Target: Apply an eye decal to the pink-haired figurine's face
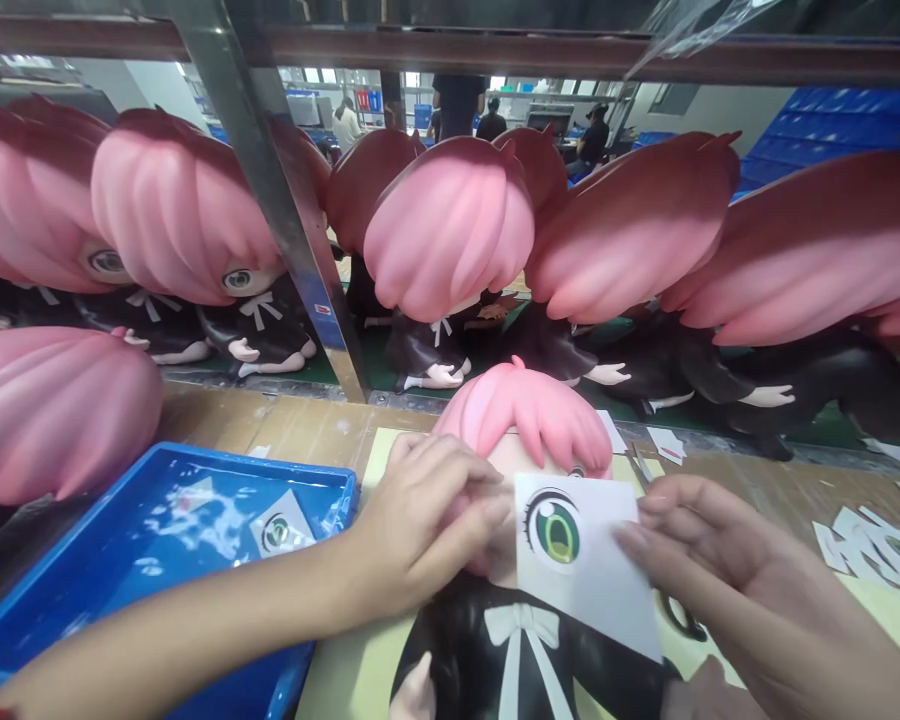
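"While you're standing closer, what is that right hand (735,575) holding?"

"A white eye decal sheet (615,575), printed with one green eye. The thumb lies over its right edge and the fingers bend in behind, so it's gripped. The sheet hangs in front of the pink-haired figurine (469,620), covering part of its face and chest, just beside the white bow (523,626)."

"And the left hand (427,530)?"

"Against the side of the figurine's head, fingers curled, thumb and forefinger close together by the sheet's left edge. Whether they're pinching it, I can't tell from here."

"What's under that forearm?"

"A blue tray (105,575) with water in it; a loose eye decal (282,525) lies in there. Past the right hand there are cut decals (862,550), and scissors (681,617) partly hidden beneath it."

"Quite a row of matching figurines (450,230) behind."

"Yes, pink hair and black clothes, all along the shelf."
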Demonstrator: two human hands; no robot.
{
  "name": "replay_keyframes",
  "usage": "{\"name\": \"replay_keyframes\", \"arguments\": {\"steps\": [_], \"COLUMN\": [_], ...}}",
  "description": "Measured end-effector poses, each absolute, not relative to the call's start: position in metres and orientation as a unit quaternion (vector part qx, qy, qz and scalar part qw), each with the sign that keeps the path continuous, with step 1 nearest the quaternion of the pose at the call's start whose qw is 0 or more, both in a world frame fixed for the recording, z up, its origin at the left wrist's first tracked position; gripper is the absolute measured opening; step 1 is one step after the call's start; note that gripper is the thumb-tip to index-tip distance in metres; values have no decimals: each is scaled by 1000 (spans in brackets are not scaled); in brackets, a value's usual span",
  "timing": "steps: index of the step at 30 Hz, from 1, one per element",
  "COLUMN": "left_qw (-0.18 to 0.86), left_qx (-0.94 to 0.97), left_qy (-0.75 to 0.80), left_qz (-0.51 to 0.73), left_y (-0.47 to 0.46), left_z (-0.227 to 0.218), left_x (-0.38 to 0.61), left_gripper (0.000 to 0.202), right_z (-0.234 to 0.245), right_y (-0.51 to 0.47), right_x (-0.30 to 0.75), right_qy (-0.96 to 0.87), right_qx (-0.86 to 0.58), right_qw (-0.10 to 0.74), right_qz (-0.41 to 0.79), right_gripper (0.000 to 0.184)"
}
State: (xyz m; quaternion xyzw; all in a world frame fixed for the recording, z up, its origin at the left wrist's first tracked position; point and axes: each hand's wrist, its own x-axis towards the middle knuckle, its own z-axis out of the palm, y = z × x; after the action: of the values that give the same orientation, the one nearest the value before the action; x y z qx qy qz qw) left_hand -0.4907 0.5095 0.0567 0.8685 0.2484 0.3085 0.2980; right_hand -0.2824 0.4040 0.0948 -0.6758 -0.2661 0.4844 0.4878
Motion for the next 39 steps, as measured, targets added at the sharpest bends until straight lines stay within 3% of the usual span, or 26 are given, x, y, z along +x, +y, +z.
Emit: {"name": "replay_keyframes", "arguments": {"steps": [7, 14, 18, 22, 28, 39], "left_qw": [414, 474, 516, 475, 350, 291], "left_qx": [764, 715, 687, 714, 794, 822], "left_qy": [407, 419, 412, 396, 406, 413], "left_qz": [280, 296, 304, 328, 284, 262], "left_y": [503, 501, 498, 500, 508, 509], "left_z": [58, 57, 52, 45, 48, 55], "left_x": [-480, -485, -486, -485, -481, -486], "left_gripper": [20, 23, 21, 13, 19, 17], "right_z": [81, 79, 78, 79, 82, 91], "right_y": [418, 420, 422, 423, 430, 443], "right_x": [-285, -285, -285, -285, -288, -298], "right_qy": [-316, -306, -329, -316, -300, -312], "right_qx": [-608, -629, -640, -648, -665, -684], "right_qw": [451, 399, 364, 368, 383, 383], "right_qz": [572, 592, 591, 587, 567, 537], "right_gripper": [56, 65, 61, 55, 56, 45]}}
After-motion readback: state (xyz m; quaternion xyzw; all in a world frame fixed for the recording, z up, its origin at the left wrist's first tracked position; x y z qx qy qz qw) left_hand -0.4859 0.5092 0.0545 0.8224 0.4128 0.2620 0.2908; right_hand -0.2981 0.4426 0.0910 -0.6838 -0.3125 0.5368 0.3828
